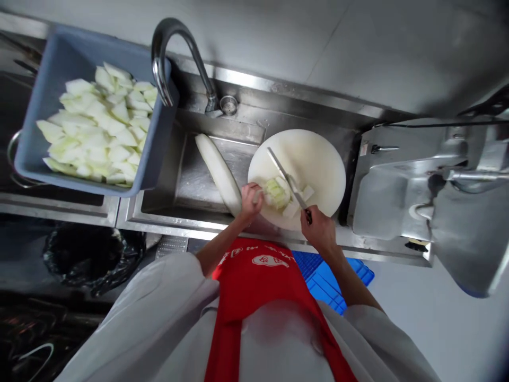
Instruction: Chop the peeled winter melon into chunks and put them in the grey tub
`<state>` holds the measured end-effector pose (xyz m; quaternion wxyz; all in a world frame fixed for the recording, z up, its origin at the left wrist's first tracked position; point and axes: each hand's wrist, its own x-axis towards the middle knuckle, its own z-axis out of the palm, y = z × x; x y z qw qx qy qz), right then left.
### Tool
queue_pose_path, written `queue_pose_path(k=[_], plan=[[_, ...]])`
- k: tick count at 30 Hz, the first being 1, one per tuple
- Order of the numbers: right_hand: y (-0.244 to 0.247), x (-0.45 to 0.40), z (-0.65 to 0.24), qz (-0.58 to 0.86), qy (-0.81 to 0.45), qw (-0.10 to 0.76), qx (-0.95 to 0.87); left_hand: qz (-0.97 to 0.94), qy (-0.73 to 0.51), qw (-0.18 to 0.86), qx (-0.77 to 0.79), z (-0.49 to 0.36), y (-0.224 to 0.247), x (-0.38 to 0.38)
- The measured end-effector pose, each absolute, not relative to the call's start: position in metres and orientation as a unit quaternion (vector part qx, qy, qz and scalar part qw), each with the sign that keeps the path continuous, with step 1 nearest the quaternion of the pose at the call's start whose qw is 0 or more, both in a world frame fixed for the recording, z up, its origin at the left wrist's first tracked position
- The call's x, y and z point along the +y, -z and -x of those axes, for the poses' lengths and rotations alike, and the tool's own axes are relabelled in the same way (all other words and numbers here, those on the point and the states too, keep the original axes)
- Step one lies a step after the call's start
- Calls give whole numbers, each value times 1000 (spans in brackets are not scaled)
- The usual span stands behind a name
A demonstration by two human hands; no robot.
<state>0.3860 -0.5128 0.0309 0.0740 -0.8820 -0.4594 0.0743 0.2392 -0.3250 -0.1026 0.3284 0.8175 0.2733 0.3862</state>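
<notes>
On a round white cutting board (326, 164) lies a pale green-white piece of peeled gourd (277, 193), with cut white chunks (292, 208) beside it. My left hand (250, 201) has its fingers curled against the left end of that piece. The knife (287, 176) is gripped by its dark handle in my right hand (319, 229). Its blade slants up and left across the board, at the right side of the gourd piece. A long, whole peeled gourd (218, 171) rests in the sink, its lower end close to my left hand.
A blue-grey tub (157, 143) full of cut pale pieces stands left of the sink (194, 180). A curved faucet (175, 26) rises behind. Metal equipment (382, 201) sits at the right. Below are a black-lined bin (93, 254) and a blue crate (322, 281).
</notes>
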Motion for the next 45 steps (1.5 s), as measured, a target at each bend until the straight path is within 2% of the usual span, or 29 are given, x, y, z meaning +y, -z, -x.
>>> queue_pose_path(k=[2, 4, 8, 11, 16, 18, 20, 24, 26, 28, 30, 34, 40, 45], plan=[[-29, -532, -392, 883, -11, 89, -460, -788, -448, 312, 285, -239, 67, -321], [-24, -545, -397, 880, 20, 80, -468, -826, -440, 297, 193, -247, 30, -324], [-20, -548, -400, 875, -7, 10, -485, -942, -222, 237, -82, -285, -9, -349], [-26, -549, -397, 868, -60, -36, -491, -963, -103, 209, -135, -309, 1, -359], [-35, -601, -399, 886, -114, -34, -449, -965, -44, 232, -116, -306, 44, -334], [-32, -638, -401, 908, -108, 0, -405, -961, -34, 256, -96, -300, 60, -320], [-22, -672, -400, 938, -99, 70, -325, -957, -54, 285, -14, -295, 77, -311], [17, -704, -386, 914, -230, 313, -117, -911, -161, 314, 216, -297, 103, -320], [41, -700, -376, 863, -292, 411, -22, -904, -179, 310, 236, -302, 110, -333], [62, -689, -365, 833, -304, 461, 33, -911, -174, 295, 229, -307, 111, -348], [75, -673, -356, 826, -301, 474, 37, -920, -164, 274, 228, -309, 109, -361], [82, -627, -337, 834, -325, 445, -24, -928, -143, 243, 244, -309, 103, -377], [84, -545, -311, 824, -354, 439, -61, -924, -157, 247, 245, -311, 102, -379], [87, -521, -295, 794, -363, 484, -60, -923, -186, 258, 216, -308, 98, -375]])
